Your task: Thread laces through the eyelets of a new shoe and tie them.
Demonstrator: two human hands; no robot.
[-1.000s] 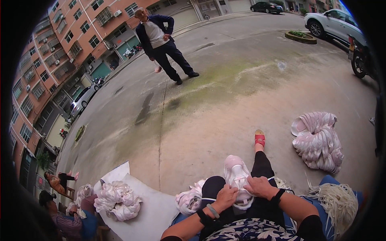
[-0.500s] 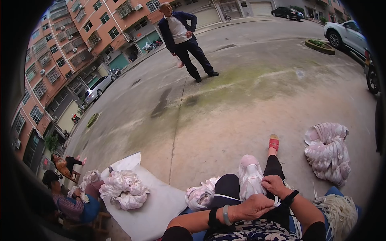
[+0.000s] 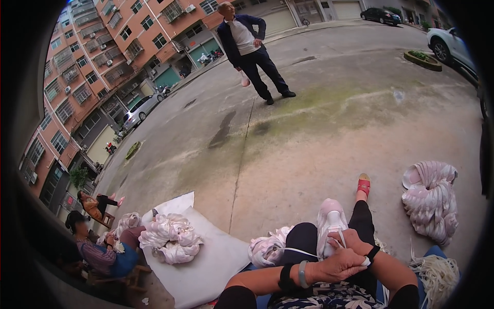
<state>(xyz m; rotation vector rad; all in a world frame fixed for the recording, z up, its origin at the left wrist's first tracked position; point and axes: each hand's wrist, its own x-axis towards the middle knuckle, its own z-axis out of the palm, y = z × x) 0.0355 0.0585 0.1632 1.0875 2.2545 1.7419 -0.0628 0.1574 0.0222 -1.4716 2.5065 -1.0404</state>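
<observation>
A pale pink and white shoe upper (image 3: 330, 218) rests between my knees, its toe pointing away from me. My left hand (image 3: 342, 265), with a light bangle and a black band on the wrist, is closed on a white shoelace (image 3: 301, 252). One length of that lace runs left across my thigh. Close to the shoe's opening, my right hand (image 3: 352, 243) pinches a lace too. The two hands overlap, the left nearer to me, so the heel end of the shoe is partly hidden.
Bundled shoe uppers (image 3: 431, 203) sit at right; another bundle (image 3: 171, 238) lies on a white sheet (image 3: 218, 268) at left. More uppers (image 3: 268, 248) are beside my left knee. Loose laces (image 3: 437, 278) heap at my right. A person (image 3: 252, 49) stands ahead; others sit at left.
My right hand has shifted down toward my left hand, and they now overlap more. The whole view has moved slightly, so the scene sits farther right.
</observation>
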